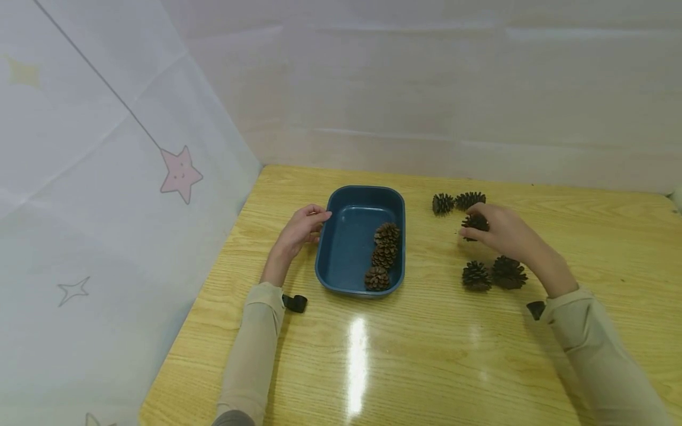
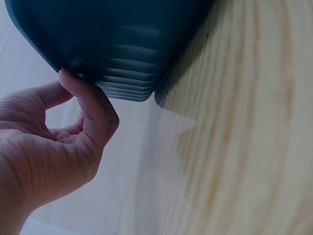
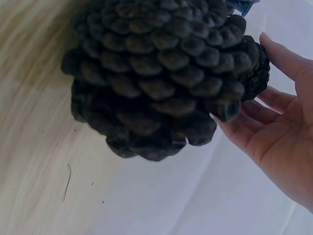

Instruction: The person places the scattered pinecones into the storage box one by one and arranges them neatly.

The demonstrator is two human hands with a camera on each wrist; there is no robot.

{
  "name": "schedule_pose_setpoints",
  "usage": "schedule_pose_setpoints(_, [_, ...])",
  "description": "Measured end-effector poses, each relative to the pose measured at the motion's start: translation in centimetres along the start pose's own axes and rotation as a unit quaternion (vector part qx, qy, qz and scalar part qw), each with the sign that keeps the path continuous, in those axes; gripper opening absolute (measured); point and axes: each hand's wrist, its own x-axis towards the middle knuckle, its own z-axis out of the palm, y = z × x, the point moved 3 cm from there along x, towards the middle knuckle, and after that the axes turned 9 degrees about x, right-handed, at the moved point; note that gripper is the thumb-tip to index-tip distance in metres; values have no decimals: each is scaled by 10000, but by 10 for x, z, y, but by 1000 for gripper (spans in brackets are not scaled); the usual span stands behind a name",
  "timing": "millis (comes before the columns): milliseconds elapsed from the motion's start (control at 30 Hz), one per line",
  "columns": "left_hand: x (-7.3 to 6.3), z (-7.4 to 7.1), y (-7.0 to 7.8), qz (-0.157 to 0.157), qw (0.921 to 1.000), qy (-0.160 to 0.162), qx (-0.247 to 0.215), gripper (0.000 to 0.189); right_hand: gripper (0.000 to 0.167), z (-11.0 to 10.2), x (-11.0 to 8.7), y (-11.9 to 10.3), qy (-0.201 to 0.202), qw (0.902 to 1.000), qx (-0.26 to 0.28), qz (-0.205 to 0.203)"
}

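Observation:
A deep blue plastic tray [image 1: 341, 290] with rounded corners sits on the table, three brown pine cones [image 1: 384, 255] lined up along its right side. At its left rim my left hand [image 1: 302, 229] pinches the edge; the left wrist view shows the bent fingers [image 2: 90, 105] against the tray's wall [image 2: 129, 73]. To the right of the tray, my right hand [image 1: 501, 229] holds a dark pine cone [image 1: 476, 225] between thumb and fingers. In the right wrist view that pine cone [image 3: 257, 71] is partly hidden behind a larger, nearer one [image 3: 156, 73].
Two pine cones [image 1: 456, 202] lie behind the right hand, and two more [image 1: 492, 274] lie in front of it. A white cloth wall [image 1: 373, 89] rises along the table's back edge, and another with a pink star [image 1: 181, 174] borders the left.

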Motion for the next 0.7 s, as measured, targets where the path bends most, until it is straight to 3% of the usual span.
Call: schedule_pose_setpoints(700, [0, 1, -1, -18, 10000, 22, -39, 19, 50, -9, 5, -8, 217, 9995, -89, -222])
